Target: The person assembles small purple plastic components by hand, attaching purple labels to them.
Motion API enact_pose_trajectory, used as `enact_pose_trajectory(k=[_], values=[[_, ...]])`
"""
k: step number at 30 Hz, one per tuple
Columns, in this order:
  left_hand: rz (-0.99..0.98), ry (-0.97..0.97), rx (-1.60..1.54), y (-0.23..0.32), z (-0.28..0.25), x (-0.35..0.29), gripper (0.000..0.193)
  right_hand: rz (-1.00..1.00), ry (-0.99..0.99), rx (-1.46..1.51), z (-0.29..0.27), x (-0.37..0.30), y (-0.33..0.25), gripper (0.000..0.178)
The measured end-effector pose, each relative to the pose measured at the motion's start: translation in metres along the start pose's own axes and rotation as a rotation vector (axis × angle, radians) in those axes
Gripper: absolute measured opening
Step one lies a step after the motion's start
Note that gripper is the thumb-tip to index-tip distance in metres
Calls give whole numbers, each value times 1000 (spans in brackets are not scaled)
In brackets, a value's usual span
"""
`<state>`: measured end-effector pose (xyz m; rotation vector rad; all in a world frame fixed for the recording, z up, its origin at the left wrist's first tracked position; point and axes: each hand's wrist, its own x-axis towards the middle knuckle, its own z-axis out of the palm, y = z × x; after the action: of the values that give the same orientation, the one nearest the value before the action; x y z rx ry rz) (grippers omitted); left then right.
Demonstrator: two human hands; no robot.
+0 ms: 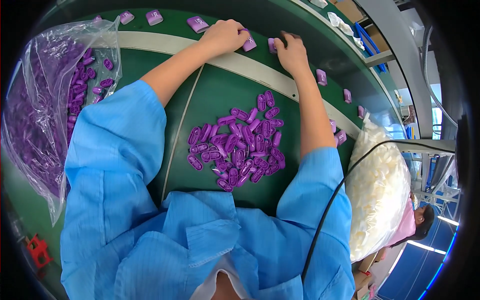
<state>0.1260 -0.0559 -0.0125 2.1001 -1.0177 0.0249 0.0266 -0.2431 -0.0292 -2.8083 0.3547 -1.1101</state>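
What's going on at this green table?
A person in a blue shirt is reaching forward with both bare hands. The left hand is at one boxy purple piece, the right hand at another purple piece; whether either is firmly gripped is hard to tell. More such pieces stretch out to both sides. Nearer the person lies a loose pile of purple oval parts, with a clear bag of purple parts at the left.
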Motion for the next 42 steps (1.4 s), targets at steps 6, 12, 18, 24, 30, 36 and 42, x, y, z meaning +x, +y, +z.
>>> enact_pose_trajectory(k=[6,12,18,24,30,36,42], values=[[-42,23,-12,-6,-2,-9,30,299,-258,223,-30,-2,-29,34],[-76,-137,-613,23,-7,-57,35,640,-448,806,-99,-48,-36,32],[12,-181,-487,52,-10,-73,35,371,-363,410,-126,-83,-14,33],[20,-186,-531,59,-2,-85,33,568,-488,1048,-110,-67,-64,27],[170,-15,-249,75,0,-104,30,599,-351,1142,-99,-74,-81,22],[312,167,-109,71,1,-87,30,610,-204,1199,-87,-69,-86,23],[2,-35,-194,27,7,-16,33,386,-137,358,-85,-39,-33,42]])
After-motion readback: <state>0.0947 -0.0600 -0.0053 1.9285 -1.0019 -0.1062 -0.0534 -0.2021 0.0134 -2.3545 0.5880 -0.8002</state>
